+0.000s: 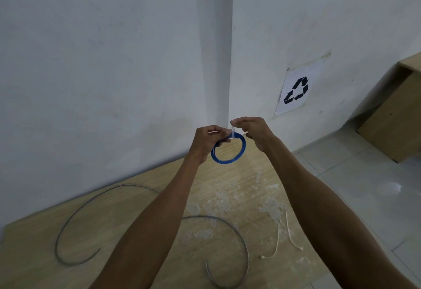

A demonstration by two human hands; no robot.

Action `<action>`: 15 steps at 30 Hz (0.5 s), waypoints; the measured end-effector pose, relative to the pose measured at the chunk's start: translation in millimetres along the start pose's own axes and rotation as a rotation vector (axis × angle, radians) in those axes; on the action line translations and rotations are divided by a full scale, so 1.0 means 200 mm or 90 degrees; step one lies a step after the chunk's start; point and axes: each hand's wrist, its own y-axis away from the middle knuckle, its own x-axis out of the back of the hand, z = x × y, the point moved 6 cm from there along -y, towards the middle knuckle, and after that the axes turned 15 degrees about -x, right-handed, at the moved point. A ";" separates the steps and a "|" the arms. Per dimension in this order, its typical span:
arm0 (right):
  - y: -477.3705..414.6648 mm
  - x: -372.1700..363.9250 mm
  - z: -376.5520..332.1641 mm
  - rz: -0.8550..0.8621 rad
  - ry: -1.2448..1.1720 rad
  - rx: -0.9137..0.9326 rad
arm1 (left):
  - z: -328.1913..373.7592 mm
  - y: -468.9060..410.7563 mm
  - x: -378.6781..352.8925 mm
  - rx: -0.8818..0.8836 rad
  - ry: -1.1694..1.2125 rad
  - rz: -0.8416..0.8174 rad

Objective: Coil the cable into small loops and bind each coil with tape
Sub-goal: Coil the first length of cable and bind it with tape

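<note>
Your left hand (pixel 208 139) is closed on the blue coil (pixel 228 148), held in the air above the surface (pixel 141 200), its ring facing you with the hole open. Your right hand (pixel 251 130) pinches a clear tape (pixel 232 130) strip standing upright at the coil's top edge.
</note>
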 end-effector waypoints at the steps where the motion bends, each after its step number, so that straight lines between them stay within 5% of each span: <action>1: 0.00 0.00 -0.01 0.003 -0.003 0.003 | 0.01 0.00 0.01 -0.003 -0.001 0.008; 15: -0.03 -0.10 -0.04 0.038 0.052 0.054 | -0.03 -0.02 0.09 0.007 -0.075 -0.068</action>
